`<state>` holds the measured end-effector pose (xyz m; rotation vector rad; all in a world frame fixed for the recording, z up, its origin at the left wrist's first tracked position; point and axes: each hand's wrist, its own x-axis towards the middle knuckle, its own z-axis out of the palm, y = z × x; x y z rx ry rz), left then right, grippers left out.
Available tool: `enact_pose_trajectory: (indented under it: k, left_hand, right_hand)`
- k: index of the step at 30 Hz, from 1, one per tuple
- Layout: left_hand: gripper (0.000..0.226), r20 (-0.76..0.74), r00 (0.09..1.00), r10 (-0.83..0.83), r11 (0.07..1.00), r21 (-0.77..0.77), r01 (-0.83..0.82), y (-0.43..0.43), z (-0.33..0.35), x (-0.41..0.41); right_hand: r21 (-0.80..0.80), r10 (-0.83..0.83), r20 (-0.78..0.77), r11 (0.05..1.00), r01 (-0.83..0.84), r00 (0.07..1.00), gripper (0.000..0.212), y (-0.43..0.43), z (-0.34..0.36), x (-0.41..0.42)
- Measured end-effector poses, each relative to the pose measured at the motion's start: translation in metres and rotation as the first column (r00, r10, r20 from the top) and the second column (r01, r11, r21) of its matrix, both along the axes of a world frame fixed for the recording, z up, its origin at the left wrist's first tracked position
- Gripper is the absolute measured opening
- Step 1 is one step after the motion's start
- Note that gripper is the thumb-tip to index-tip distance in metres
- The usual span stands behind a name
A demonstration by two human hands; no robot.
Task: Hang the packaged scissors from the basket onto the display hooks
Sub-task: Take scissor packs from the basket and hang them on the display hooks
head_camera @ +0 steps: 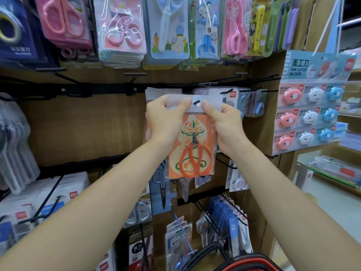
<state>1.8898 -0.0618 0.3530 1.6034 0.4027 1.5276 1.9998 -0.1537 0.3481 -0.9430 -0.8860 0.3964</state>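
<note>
1. Down at the bottom edge, closest to you, sits the basket [252,260]. Only its red rim and black handle are in view, under your right forearm.
2. Your two bare forearms rise from the lower corners and meet at the middle of the rack.
3. Your left hand [166,120] pinches the clear top strip of the packaged scissors [192,153] just left of the hang hole. The thumb lies flat on the front and the other fingers curl round behind the pack.
4. Your right hand [222,124] pinches the same strip just right of the hole, thumb in front and fingers curled behind.
5. The packaged scissors hang upright between your hands: an orange card with orange-handled scissors, handles down. The black tip of a display hook [196,102] shows at the hang hole, between your thumbs. How far the pack sits on the hook cannot be told.
6. Just behind and below it hangs a grey-handled scissors pack [161,184], with more packs on the same rail to the right.
7. Lower right, a row of blue packs [224,214] hangs on long hooks. Lower left are white packs with red labels [23,210].
8. Farther right hangs a mini cutter card [298,69] with rows of pink, white and blue cutters.
9. Along the top row hang pink scissors packs [125,30] and blue ones beside them.
</note>
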Motion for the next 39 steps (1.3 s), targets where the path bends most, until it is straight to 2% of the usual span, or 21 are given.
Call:
enact_pose_trajectory:
  k: [3, 5, 6, 7, 8, 9, 10, 11, 13, 16, 18, 20, 23, 24, 26, 27, 28, 32, 33, 35, 39]
  left_hand:
    - [0.014, -0.019, 0.999, 0.05, 0.999, 0.021, -0.05, 0.007, -0.002, -0.002]
    - [0.013, -0.028, 0.999, 0.033, 0.999, 0.009, -0.032, 0.01, -0.005, -0.005]
    - [0.011, -0.032, 0.999, 0.012, 1.0, 0.01, -0.012, 0.011, -0.006, -0.006]
    - [0.009, -0.038, 0.999, 0.003, 1.0, 0.028, -0.002, 0.012, -0.006, -0.008]
    - [0.007, -0.046, 0.999, 0.004, 0.999, 0.051, -0.002, 0.013, -0.007, -0.009]
    - [0.006, -0.054, 0.999, 0.004, 0.997, 0.073, -0.001, 0.013, -0.006, -0.011]
    - [0.007, -0.063, 0.998, -0.002, 0.996, 0.088, 0.008, 0.013, -0.005, -0.014]
    - [0.009, -0.076, 0.997, -0.014, 0.995, 0.098, 0.021, 0.013, -0.005, -0.015]
    - [0.01, -0.088, 0.995, -0.038, 0.994, 0.099, 0.047, 0.015, -0.005, -0.019]
    - [0.02, -0.1, 0.995, -0.014, 0.994, 0.107, 0.025, 0.02, -0.007, -0.027]
    - [0.009, -0.13, 0.991, -0.021, 0.993, 0.112, 0.035, 0.023, -0.012, -0.039]
    - [0.019, -0.176, 0.984, 0.006, 0.992, 0.129, 0.017, 0.031, -0.027, -0.052]
    - [0.029, -0.315, 0.933, 0.172, 0.978, 0.168, -0.124, 0.04, -0.059, -0.076]
    - [0.027, -0.423, 0.869, 0.256, 0.961, 0.205, -0.184, 0.041, -0.069, -0.085]
    - [0.026, -0.673, 0.61, 0.418, 0.907, 0.344, -0.242, 0.037, -0.086, -0.101]
    - [0.032, -0.751, 0.474, 0.459, 0.888, 0.409, -0.211, 0.034, -0.092, -0.107]
    - [0.04, -0.803, 0.38, 0.459, 0.888, 0.429, -0.165, 0.03, -0.096, -0.111]
    - [0.064, -0.909, 0.159, 0.386, 0.922, 0.378, -0.081, 0.016, -0.102, -0.114]
    - [0.065, -0.912, 0.108, 0.396, 0.918, 0.391, -0.067, 0.015, -0.106, -0.112]
    - [0.063, -0.901, 0.069, 0.428, 0.903, 0.423, -0.072, 0.013, -0.115, -0.11]
    - [0.049, -0.872, 0.114, 0.476, 0.878, 0.464, -0.12, 0.016, -0.127, -0.111]
  right_hand:
    - [-0.044, -0.047, 0.06, 0.998, 0.05, 0.997, 0.01, 0.011, -0.001, 0.001]
    - [-0.013, -0.213, 0.152, 0.976, 0.218, 0.965, 0.016, 0.022, -0.007, 0.002]
    - [0.038, -0.384, 0.229, 0.922, 0.386, 0.895, 0.025, 0.025, -0.013, 0.002]
    - [0.138, -0.572, 0.295, 0.818, 0.558, 0.766, 0.034, 0.025, -0.02, 0.002]
    - [0.283, -0.718, 0.345, 0.693, 0.663, 0.604, 0.037, 0.024, -0.029, 0.001]
    - [0.426, -0.798, 0.401, 0.598, 0.679, 0.45, 0.036, 0.023, -0.038, -0.001]
    - [0.52, -0.809, 0.491, 0.571, 0.636, 0.324, 0.035, 0.021, -0.047, -0.003]
    - [0.544, -0.766, 0.601, 0.601, 0.585, 0.229, 0.038, 0.022, -0.054, -0.004]
    - [0.427, -0.596, 0.793, 0.692, 0.582, 0.126, 0.054, 0.025, -0.064, -0.005]
    - [0.274, -0.429, 0.898, 0.721, 0.636, 0.099, 0.071, 0.032, -0.066, -0.003]
    - [0.238, -0.377, 0.922, 0.727, 0.644, 0.085, 0.075, 0.037, -0.064, -0.001]
    - [0.211, -0.326, 0.944, 0.721, 0.66, 0.055, 0.077, 0.047, -0.061, 0.005]
    - [0.171, -0.256, 0.966, 0.702, 0.692, 0.021, 0.081, 0.067, -0.058, 0.013]
    - [0.159, -0.237, 0.971, 0.694, 0.703, 0.015, 0.082, 0.075, -0.057, 0.015]
    - [0.154, -0.204, 0.979, 0.672, 0.724, -0.019, 0.082, 0.089, -0.054, 0.017]
    - [0.151, -0.182, 0.983, 0.663, 0.733, -0.038, 0.082, 0.096, -0.053, 0.017]
    - [0.139, -0.153, 0.987, 0.659, 0.739, -0.049, 0.082, 0.102, -0.052, 0.018]
    - [0.072, -0.045, 0.997, 0.675, 0.734, -0.057, 0.085, 0.124, -0.042, 0.022]
    - [0.043, -0.018, 0.999, 0.677, 0.734, -0.041, 0.085, 0.129, -0.04, 0.022]
    - [-0.004, 0.029, 0.999, 0.672, 0.74, -0.021, 0.086, 0.14, -0.037, 0.021]
    - [-0.057, 0.097, 0.995, 0.668, 0.742, -0.011, 0.089, 0.153, -0.033, 0.019]
